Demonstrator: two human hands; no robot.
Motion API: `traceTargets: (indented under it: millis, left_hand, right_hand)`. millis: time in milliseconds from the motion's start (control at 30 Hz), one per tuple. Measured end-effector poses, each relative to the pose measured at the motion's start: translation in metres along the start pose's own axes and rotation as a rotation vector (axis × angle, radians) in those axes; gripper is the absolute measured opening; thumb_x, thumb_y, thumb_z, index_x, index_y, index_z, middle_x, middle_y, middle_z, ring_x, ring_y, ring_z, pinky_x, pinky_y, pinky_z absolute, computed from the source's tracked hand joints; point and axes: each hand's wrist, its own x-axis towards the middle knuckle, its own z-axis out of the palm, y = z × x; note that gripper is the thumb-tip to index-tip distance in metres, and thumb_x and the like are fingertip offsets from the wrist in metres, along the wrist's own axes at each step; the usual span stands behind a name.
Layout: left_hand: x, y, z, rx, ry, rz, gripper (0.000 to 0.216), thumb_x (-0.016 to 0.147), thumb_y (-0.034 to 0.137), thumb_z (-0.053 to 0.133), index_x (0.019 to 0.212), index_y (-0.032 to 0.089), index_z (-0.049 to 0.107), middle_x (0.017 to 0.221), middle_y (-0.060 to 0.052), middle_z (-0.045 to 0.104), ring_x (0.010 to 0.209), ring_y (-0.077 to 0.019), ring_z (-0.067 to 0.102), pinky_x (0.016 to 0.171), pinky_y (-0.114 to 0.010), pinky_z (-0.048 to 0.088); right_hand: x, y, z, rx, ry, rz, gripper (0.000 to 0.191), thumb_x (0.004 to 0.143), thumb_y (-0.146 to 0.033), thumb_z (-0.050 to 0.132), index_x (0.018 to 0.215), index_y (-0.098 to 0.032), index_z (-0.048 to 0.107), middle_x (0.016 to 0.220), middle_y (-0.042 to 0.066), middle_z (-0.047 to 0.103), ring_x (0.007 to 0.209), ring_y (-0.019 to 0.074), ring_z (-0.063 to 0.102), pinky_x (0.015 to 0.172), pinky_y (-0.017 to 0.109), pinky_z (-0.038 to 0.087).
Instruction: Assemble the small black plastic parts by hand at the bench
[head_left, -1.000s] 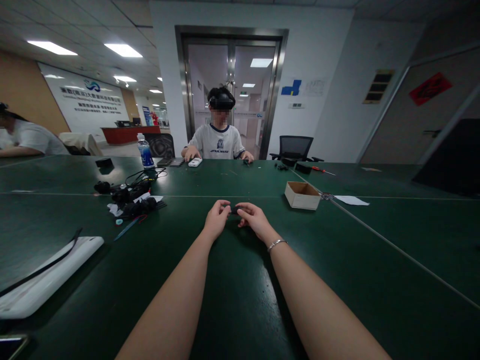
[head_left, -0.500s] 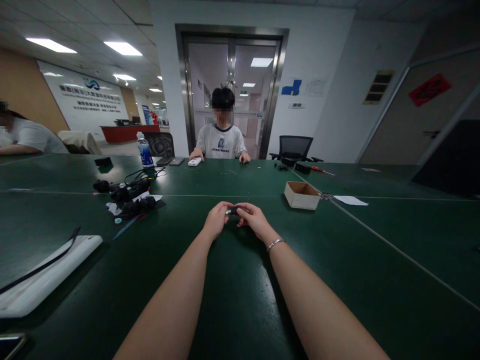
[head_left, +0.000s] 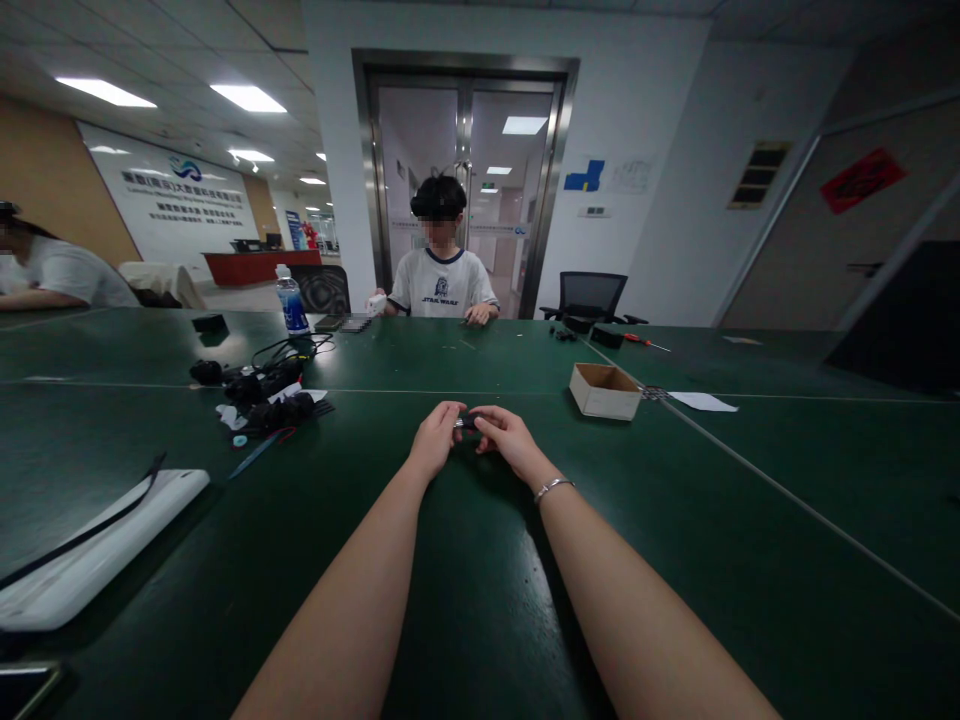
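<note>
A small dark object with a shiny metal end (head_left: 466, 423) is held between my two hands, just above the green table (head_left: 480, 590); its exact kind is too small to make out. My left hand (head_left: 433, 440) has its fingers closed around the metal end on the left. From the other side, my right hand (head_left: 506, 436) pinches the black part between thumb and fingers. A silver bracelet (head_left: 553, 488) circles my right wrist. Parts of the object are hidden behind my fingers.
A small open box (head_left: 604, 391) stands to the right, beside a white paper (head_left: 703, 402). Tangled black cables and devices (head_left: 274, 395) lie left, near a water bottle (head_left: 292, 302). A white case (head_left: 105, 545) sits front left. A person (head_left: 442, 275) sits opposite.
The person opposite has lifted a white object off the table and shifted the other hand slightly. My hands stay nearly in place, still holding the small dark object.
</note>
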Motion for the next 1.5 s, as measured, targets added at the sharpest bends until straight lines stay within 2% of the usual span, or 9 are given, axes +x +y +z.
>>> traceTargets:
  millis: [133, 467, 567, 700, 800, 900, 1133, 1300, 1500]
  left_hand:
    - [0.0023, -0.0027, -0.0004, 0.024, 0.015, -0.014, 0.031, 0.084, 0.027, 0.041, 0.108, 0.019, 0.058, 0.065, 0.001, 0.053, 0.055, -0.0117, 0.046, 0.052, -0.022, 0.035]
    - [0.0027, -0.0073, 0.0001, 0.038, -0.023, 0.030, 0.032, 0.089, 0.037, 0.038, 0.101, 0.018, 0.061, 0.063, 0.000, 0.053, 0.055, -0.0124, 0.046, 0.050, -0.022, 0.034]
    - [0.0017, -0.0058, 0.0000, 0.025, -0.025, 0.018, 0.031, 0.087, 0.036, 0.041, 0.102, 0.019, 0.061, 0.071, -0.001, 0.056, 0.059, -0.0127, 0.049, 0.051, -0.022, 0.035]
    - [0.0005, -0.0041, -0.0005, 0.051, -0.042, 0.018, 0.033, 0.088, 0.038, 0.038, 0.101, 0.018, 0.062, 0.059, 0.001, 0.050, 0.054, -0.0128, 0.045, 0.052, -0.023, 0.034]
    - [-0.0008, -0.0023, -0.0015, 0.040, -0.026, 0.007, 0.038, 0.089, 0.043, 0.036, 0.103, 0.018, 0.062, 0.063, 0.000, 0.051, 0.056, -0.0134, 0.045, 0.053, -0.024, 0.034]
    - [-0.0018, -0.0009, -0.0021, 0.026, -0.012, -0.021, 0.034, 0.087, 0.037, 0.040, 0.110, 0.020, 0.059, 0.072, -0.001, 0.054, 0.061, -0.0137, 0.048, 0.055, -0.023, 0.035]
    - [-0.0001, -0.0042, -0.0004, 0.053, -0.023, 0.002, 0.032, 0.089, 0.032, 0.034, 0.105, 0.020, 0.059, 0.063, 0.001, 0.049, 0.059, -0.0134, 0.046, 0.056, -0.023, 0.034]
    - [0.0017, -0.0055, -0.0010, 0.054, -0.003, 0.042, 0.030, 0.080, 0.022, 0.045, 0.106, 0.020, 0.060, 0.079, -0.001, 0.058, 0.070, -0.0137, 0.051, 0.062, -0.023, 0.038]
    - [0.0006, -0.0058, 0.0002, 0.065, -0.008, 0.012, 0.032, 0.087, 0.036, 0.039, 0.107, 0.019, 0.059, 0.059, 0.002, 0.049, 0.054, -0.0132, 0.046, 0.054, -0.023, 0.035]
  right_hand:
    - [-0.0004, -0.0009, -0.0001, 0.000, -0.012, 0.006, 0.034, 0.070, -0.033, 0.075, 0.098, -0.015, 0.064, 0.073, 0.001, 0.064, 0.047, 0.0081, 0.055, 0.048, 0.022, 0.050]
    - [0.0005, 0.0017, -0.0016, 0.017, -0.005, -0.003, 0.036, 0.070, -0.034, 0.075, 0.098, -0.015, 0.063, 0.073, 0.001, 0.064, 0.047, 0.0083, 0.055, 0.048, 0.022, 0.050]
    - [0.0003, 0.0010, -0.0013, 0.023, -0.001, -0.001, 0.035, 0.070, -0.033, 0.075, 0.098, -0.015, 0.063, 0.073, 0.000, 0.063, 0.047, 0.0081, 0.055, 0.049, 0.023, 0.051]
    - [0.0003, 0.0000, -0.0008, 0.019, -0.004, 0.005, 0.034, 0.070, -0.032, 0.075, 0.097, -0.015, 0.064, 0.073, 0.000, 0.063, 0.047, 0.0078, 0.055, 0.047, 0.021, 0.050]
    - [0.0008, 0.0006, -0.0015, 0.017, -0.004, 0.008, 0.033, 0.072, -0.032, 0.074, 0.099, -0.016, 0.064, 0.073, 0.000, 0.063, 0.047, 0.0080, 0.055, 0.048, 0.022, 0.051]
    - [0.0011, 0.0017, -0.0024, 0.012, -0.006, 0.009, 0.034, 0.072, -0.032, 0.074, 0.100, -0.016, 0.063, 0.075, 0.001, 0.064, 0.048, 0.0082, 0.055, 0.049, 0.023, 0.052]
    - [0.0013, 0.0019, -0.0015, 0.004, -0.009, 0.008, 0.034, 0.072, -0.032, 0.074, 0.100, -0.016, 0.063, 0.074, 0.000, 0.063, 0.048, 0.0080, 0.055, 0.049, 0.022, 0.051]
    - [0.0017, 0.0012, -0.0016, 0.011, 0.009, 0.004, 0.033, 0.071, -0.032, 0.074, 0.098, -0.017, 0.063, 0.071, -0.001, 0.062, 0.046, 0.0081, 0.054, 0.048, 0.023, 0.052]
    - [0.0012, 0.0006, -0.0019, 0.010, 0.017, 0.012, 0.031, 0.072, -0.031, 0.073, 0.098, -0.017, 0.064, 0.073, 0.000, 0.063, 0.047, 0.0083, 0.055, 0.049, 0.024, 0.053]
